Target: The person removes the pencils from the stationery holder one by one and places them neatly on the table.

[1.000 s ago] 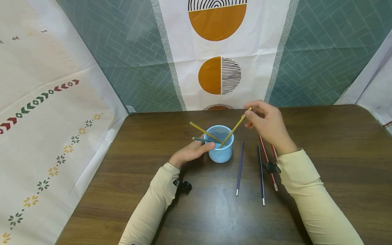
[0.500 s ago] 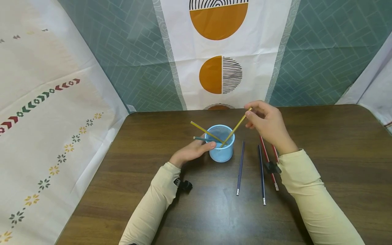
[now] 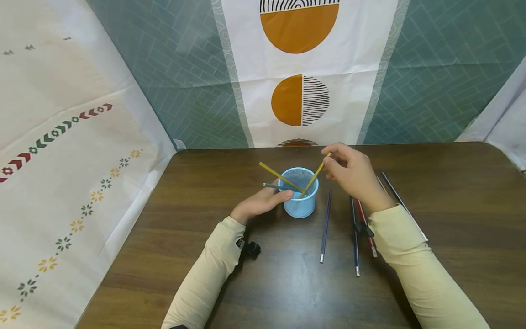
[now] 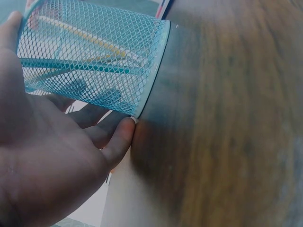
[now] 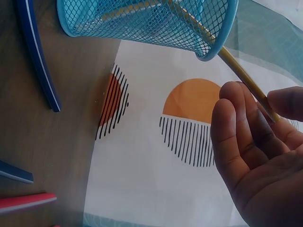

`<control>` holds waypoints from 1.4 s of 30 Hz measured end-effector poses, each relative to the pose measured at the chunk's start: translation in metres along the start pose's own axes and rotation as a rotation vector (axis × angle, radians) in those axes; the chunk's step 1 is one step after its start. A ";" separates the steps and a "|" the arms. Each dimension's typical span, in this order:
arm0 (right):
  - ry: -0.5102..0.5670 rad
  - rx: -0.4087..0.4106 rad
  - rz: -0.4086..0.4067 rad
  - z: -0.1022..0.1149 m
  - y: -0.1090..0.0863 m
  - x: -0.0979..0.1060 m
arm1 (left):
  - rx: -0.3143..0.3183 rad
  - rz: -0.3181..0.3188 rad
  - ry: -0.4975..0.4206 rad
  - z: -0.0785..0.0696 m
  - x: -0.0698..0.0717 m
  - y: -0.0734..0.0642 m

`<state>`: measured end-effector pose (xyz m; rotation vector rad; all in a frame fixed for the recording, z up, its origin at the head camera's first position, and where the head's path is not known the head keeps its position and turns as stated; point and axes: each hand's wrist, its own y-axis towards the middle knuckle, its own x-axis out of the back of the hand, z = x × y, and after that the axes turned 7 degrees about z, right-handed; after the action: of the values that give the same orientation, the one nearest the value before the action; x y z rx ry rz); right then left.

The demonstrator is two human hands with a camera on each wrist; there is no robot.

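A light blue mesh pencil cup (image 3: 300, 208) stands on the table, and my left hand (image 3: 260, 204) holds it from the left side. Its thumb lies at the rim, while the fingers reach round the mesh and down to the base (image 4: 124, 135). Inside lean a yellow pencil (image 3: 272, 170) and a teal pencil (image 3: 272, 186), both tilted left. Between thumb and fingertips, my right hand (image 3: 354, 177) pinches the upper end of another yellow pencil (image 5: 241, 71). That pencil slants over the right of the rim, its lower part inside the cup.
Right of the cup a dark blue pencil (image 3: 326, 228) lies on the brown table (image 3: 279, 292). Beyond it are another dark pencil (image 3: 355, 249) and a red pencil (image 3: 361, 214), partly under the right wrist. A dark pencil (image 3: 396, 195) shows past the right forearm. Patterned cloth (image 3: 185, 82) hangs behind.
My right hand has moved a little down and left with the yellow pencil, uncovering pencils beyond the forearm. The left hand keeps its hold on the cup. The head view has shifted slightly.
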<state>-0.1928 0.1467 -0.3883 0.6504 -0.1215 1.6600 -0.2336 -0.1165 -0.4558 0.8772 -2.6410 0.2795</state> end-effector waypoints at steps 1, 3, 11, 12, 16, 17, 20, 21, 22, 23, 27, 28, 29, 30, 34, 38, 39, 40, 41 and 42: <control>-0.003 0.001 -0.001 0.000 0.000 0.000 | 0.000 0.000 0.003 0.000 0.000 0.001; -0.005 -0.001 -0.007 -0.001 -0.001 0.001 | 0.001 0.001 0.004 0.000 0.000 0.002; 0.000 -0.013 0.002 -0.002 -0.002 0.004 | -0.022 -0.003 0.008 0.001 -0.001 0.005; 0.000 -0.020 0.004 -0.002 -0.002 0.004 | -0.022 -0.004 0.007 0.001 -0.001 0.006; 0.003 -0.036 0.008 -0.001 -0.003 0.005 | -0.009 -0.007 0.010 0.000 -0.002 0.006; 0.008 -0.037 0.007 -0.001 -0.003 0.005 | -0.012 -0.007 0.010 0.000 -0.001 0.006; 0.017 -0.036 0.006 -0.001 -0.003 0.006 | -0.024 -0.008 0.010 0.001 -0.001 0.007; 0.019 -0.035 0.005 0.000 -0.003 0.007 | -0.029 -0.009 0.010 0.001 -0.001 0.007; 0.021 -0.036 0.005 0.000 -0.003 0.007 | -0.032 -0.009 0.010 0.001 0.000 0.008; 0.021 -0.036 0.004 0.000 -0.003 0.007 | -0.035 -0.010 0.012 0.002 0.000 0.008; 0.019 -0.033 0.001 0.000 -0.003 0.009 | -0.044 -0.004 0.010 0.002 0.000 0.007; 0.017 -0.031 0.001 0.000 -0.003 0.010 | -0.047 -0.003 0.010 0.003 0.001 0.007; 0.015 -0.030 0.002 0.000 -0.003 0.010 | -0.052 -0.001 0.011 0.003 0.001 0.007; 0.013 -0.028 0.002 0.000 -0.003 0.010 | -0.055 0.000 0.013 0.003 0.001 0.007; 0.004 -0.027 0.006 0.000 -0.003 0.010 | -0.060 -0.005 0.024 0.003 0.001 0.005; 0.003 -0.038 0.010 0.001 -0.003 0.009 | -0.050 -0.007 0.024 0.003 0.001 0.004; 0.006 -0.041 0.013 0.001 -0.003 0.008 | -0.043 -0.007 0.021 0.003 0.000 0.004; 0.004 -0.044 0.015 0.001 -0.002 0.007 | -0.036 -0.008 0.019 0.003 0.000 0.004; 0.002 -0.045 0.018 0.001 -0.002 0.006 | -0.027 -0.008 0.015 0.003 0.000 0.004; -0.002 -0.047 0.021 0.001 -0.002 0.004 | -0.020 -0.008 0.013 0.003 0.000 0.005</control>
<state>-0.1912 0.1506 -0.3860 0.6169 -0.1683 1.6720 -0.2372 -0.1138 -0.4585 0.8769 -2.6234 0.2555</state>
